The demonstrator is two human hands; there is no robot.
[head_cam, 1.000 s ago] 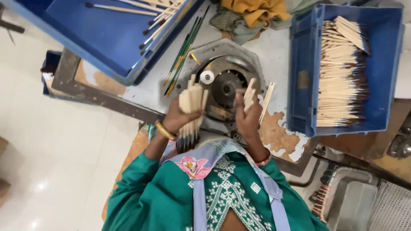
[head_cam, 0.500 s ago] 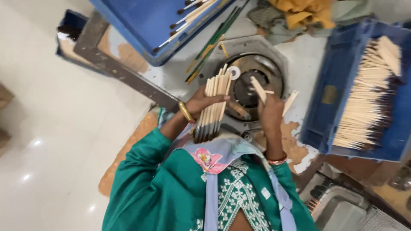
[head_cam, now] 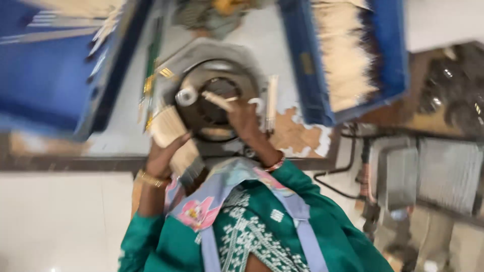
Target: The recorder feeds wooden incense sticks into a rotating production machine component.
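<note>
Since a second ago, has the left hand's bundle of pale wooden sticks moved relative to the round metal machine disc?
Yes. The bundle of pale wooden sticks has shifted from over the round metal machine disc to its left edge.

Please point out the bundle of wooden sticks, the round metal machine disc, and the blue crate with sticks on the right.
bundle of wooden sticks [head_cam: 170, 135], head view, its pale middle.
round metal machine disc [head_cam: 212, 108], head view, dark face.
blue crate [head_cam: 390, 48], head view, right wall.

So the tabletop is pale grey and pretty beat up, with brown patches where the top layer has flaked off. There's a round metal machine sitting in the middle, a blue tray on the left, and a blue crate packed with pale sticks on the right. A few green sticks lie loose between tray and machine.
</note>
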